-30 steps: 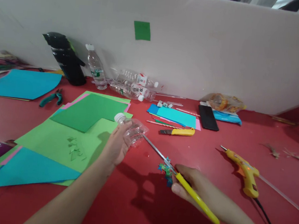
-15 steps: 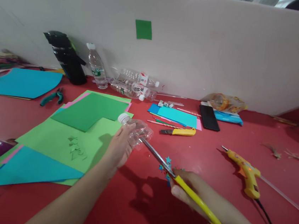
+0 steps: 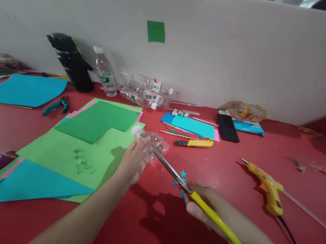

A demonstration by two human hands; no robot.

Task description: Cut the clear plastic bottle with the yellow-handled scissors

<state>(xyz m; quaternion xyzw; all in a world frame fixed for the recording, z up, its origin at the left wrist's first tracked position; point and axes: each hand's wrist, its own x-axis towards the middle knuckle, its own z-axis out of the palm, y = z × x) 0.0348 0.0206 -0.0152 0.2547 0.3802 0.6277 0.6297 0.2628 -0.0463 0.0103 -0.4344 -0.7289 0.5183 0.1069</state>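
Note:
In my left hand (image 3: pixel 133 159) is a clear plastic bottle piece (image 3: pixel 158 141) with a white cap, its cut end facing right. My right hand (image 3: pixel 205 206) grips scissors (image 3: pixel 172 171) with yellow handles, and their blades reach the bottle's near side. Whether the blade tips are inside the plastic I cannot tell. Small blue paper stars (image 3: pixel 183 174) lie on the red table (image 3: pixel 128 227) just behind my right hand, partly hidden by it and the scissors.
Coloured paper sheets (image 3: pixel 46 152) cover the left side, with pliers (image 3: pixel 56 105) beyond them. A yellow glue gun (image 3: pixel 265 187) lies at right, trailing its cord. A yellow utility knife (image 3: pixel 197 143), a black phone (image 3: pixel 228 128) and plastic bottles (image 3: pixel 145 91) lie farther back.
My left hand and the bottle piece have shifted slightly right and down, and the bottle has turned a little. The right hand and scissors have hardly moved.

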